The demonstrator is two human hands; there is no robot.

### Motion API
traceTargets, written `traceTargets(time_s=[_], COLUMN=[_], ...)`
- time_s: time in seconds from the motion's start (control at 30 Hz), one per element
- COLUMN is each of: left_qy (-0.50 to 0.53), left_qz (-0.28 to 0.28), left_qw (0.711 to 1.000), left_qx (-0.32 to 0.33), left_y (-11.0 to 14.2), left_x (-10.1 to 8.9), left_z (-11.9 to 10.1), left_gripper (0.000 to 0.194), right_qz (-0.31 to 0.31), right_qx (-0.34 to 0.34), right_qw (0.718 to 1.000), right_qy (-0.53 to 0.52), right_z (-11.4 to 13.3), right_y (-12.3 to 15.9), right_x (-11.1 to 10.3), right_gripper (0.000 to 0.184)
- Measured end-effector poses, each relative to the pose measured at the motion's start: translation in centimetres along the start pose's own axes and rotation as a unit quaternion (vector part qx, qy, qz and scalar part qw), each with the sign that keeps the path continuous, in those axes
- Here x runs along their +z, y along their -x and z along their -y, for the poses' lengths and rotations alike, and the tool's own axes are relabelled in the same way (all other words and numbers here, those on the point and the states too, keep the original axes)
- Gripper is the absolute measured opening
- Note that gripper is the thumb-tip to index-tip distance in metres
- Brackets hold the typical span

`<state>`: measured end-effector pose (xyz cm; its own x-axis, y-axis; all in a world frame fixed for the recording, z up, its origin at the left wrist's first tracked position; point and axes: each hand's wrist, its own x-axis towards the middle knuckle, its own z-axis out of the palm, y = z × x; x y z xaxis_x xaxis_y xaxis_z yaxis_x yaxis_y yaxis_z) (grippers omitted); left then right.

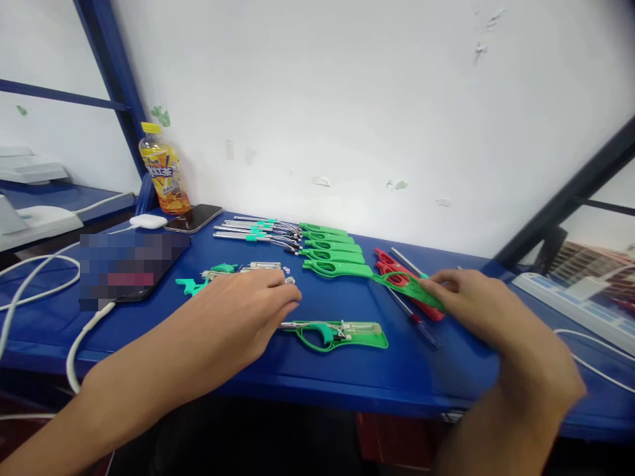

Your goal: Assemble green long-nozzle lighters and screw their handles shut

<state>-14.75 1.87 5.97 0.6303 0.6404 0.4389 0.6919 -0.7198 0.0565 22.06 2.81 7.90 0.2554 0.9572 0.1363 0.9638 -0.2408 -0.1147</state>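
left forearm (143,370) and right forearm (516,410), both bare, reach in over the blue table (337,301). the right hand (476,304) pinches a bright green half-shell (409,285) between thumb and fingers, above red handle pieces (389,263) on the right side of the table. the shell is thin and long, with a looped opening towards its left end. the left hand (253,307) has its fingers drawn together beside small clear parts and teal pieces (191,286); whether it grips anything i cannot tell. between the hands, near the front edge, lies an open green casing (380,340) holding a teal trigger (326,332), a clear tank (364,328) and a metal rod (292,325). farther back, four green handles (340,256) lie in a row, with metal tubes (248,236) and wires to their left. the tabletop is smooth and slightly shiny. at its left are a phone (193,218), a white case (149,221) and a yellow-capped bottle (166,172); at the right is a white power strip (570,307). behind stands a scuffed white wall (347,99) with blue frame bars (106,49)
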Motion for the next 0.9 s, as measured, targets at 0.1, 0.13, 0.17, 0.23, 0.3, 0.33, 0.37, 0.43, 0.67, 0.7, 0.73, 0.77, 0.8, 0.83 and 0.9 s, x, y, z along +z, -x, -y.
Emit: traceTargets(time_s=[0.1,0.13,0.17,0.23,0.3,0.33,0.37,0.43,0.67,0.7,0.73,0.77,0.8,0.83,0.9], left_qy=[-0.022,-0.024,-0.024,-0.025,-0.037,-0.043,-0.046,-0.040,0.024,0.032,0.040,0.049,0.058,0.069,0.099], left_qz=[0.022,0.019,0.010,-0.013,-0.033,-0.037,-0.034,-0.015,0.015,0.005,-0.003,-0.007,-0.007,-0.006,0.002], left_qw=[0.999,0.999,0.999,0.999,0.997,0.997,0.997,0.999,1.000,0.999,0.999,0.999,0.998,0.998,0.995], left_qx=[-0.009,-0.016,-0.025,-0.044,-0.057,-0.057,-0.051,-0.026,0.012,0.013,0.014,0.014,0.011,0.006,-0.009], left_y=[-0.2,-0.3,-0.4,-0.6,-0.7,-0.7,-0.6,-0.5,-0.2,-0.3,-0.4,-0.4,-0.5,-0.7,-0.9], left_x=[-0.3,-0.4,-0.5,-0.6,-0.5,-0.4,-0.2,0.1,0.1,0.0,0.0,-0.1,-0.1,-0.1,-0.2], left_z=[-0.7,-0.9,-1.1,-1.4,-1.6,-1.5,-1.4,-1.1,-0.5,-0.5,-0.5,-0.5,-0.5,-0.4,-0.3], left_gripper=[0.030,0.029,0.028,0.031,0.043,0.047,0.046,0.036,0.025,0.024,0.023,0.022,0.022,0.022,0.023], right_qz=[-0.017,-0.023,-0.026,-0.012,0.040,0.074,0.109,0.144,0.140,0.128,0.118,0.112,0.108,0.106,0.099], right_qx=[0.001,-0.002,-0.012,-0.059,-0.128,-0.161,-0.193,-0.259,-0.317,-0.317,-0.317,-0.316,-0.315,-0.315,-0.317], right_qw=[1.000,1.000,1.000,0.997,0.986,0.976,0.965,0.941,0.914,0.917,0.919,0.920,0.921,0.921,0.920], right_qy=[0.004,0.003,-0.005,-0.046,-0.102,-0.124,-0.137,-0.162,-0.210,-0.205,-0.202,-0.201,-0.201,-0.202,-0.209], right_z=[-0.2,-0.1,0.1,0.8,1.9,2.7,3.4,4.8,6.3,6.1,5.9,5.8,5.7,5.6,5.6], right_y=[0.5,0.7,0.9,1.4,2.0,2.3,2.6,3.2,3.8,3.7,3.6,3.5,3.5,3.4,3.3], right_x=[-0.7,-0.9,-1.2,-1.5,-1.7,-1.7,-1.8,-1.8,-2.2,-2.2,-2.2,-2.2,-2.2,-2.2,-2.1], right_gripper=[0.051,0.052,0.054,0.055,0.055,0.054,0.051,0.044,0.038,0.037,0.037,0.036,0.035,0.034,0.031])
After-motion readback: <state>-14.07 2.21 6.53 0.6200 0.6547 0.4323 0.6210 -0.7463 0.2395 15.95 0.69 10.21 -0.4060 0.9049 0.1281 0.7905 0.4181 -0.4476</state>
